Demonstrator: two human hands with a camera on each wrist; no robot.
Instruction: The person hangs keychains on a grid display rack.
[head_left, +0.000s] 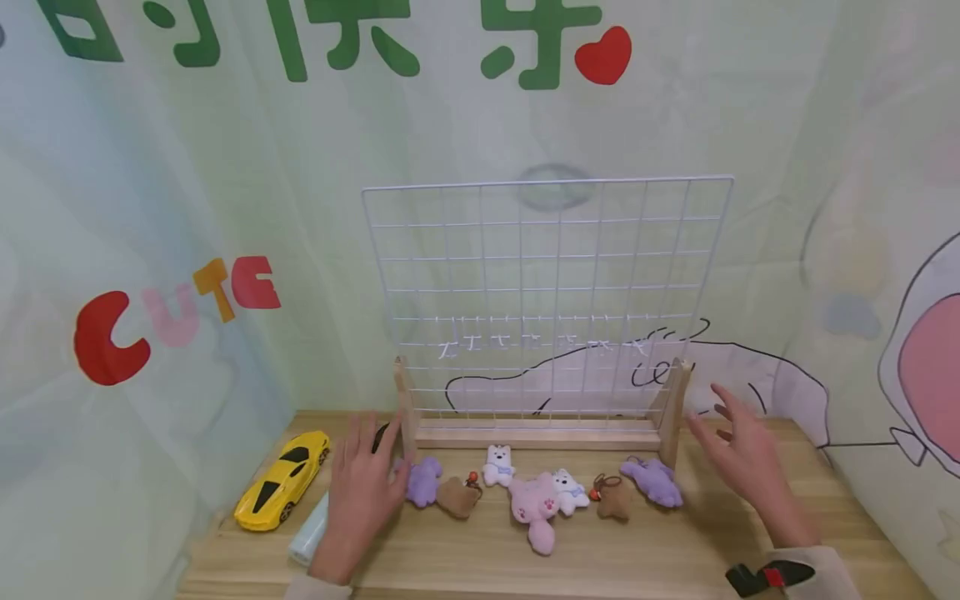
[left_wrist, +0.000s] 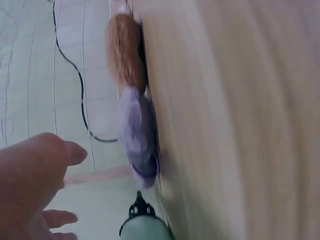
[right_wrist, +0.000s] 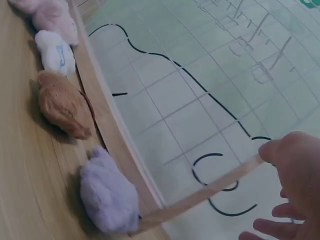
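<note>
My left hand (head_left: 363, 487) hovers with fingers extended over a pale blue bottle (head_left: 309, 533) with a black top, partly hidden beneath it. A purple plush toy (head_left: 425, 482) and a brown plush toy (head_left: 456, 497) lie just right of that hand. My right hand (head_left: 750, 458), fingers spread, holds nothing beside the rack's right wooden leg (head_left: 674, 408). Nearest to it are another purple plush (right_wrist: 107, 192) and a brown plush (right_wrist: 62, 105). Two white bear plushes (head_left: 498, 466) and a pink plush (head_left: 534, 504) lie between the hands.
A white wire grid rack (head_left: 555, 292) with several small hooks (head_left: 531, 339) stands upright in a wooden base (head_left: 536, 435) behind the toys. Left of the bottle sits a yellow toy car (head_left: 285, 481). A printed cloth backdrop (head_left: 315, 208) rises behind the wooden table (head_left: 450, 567).
</note>
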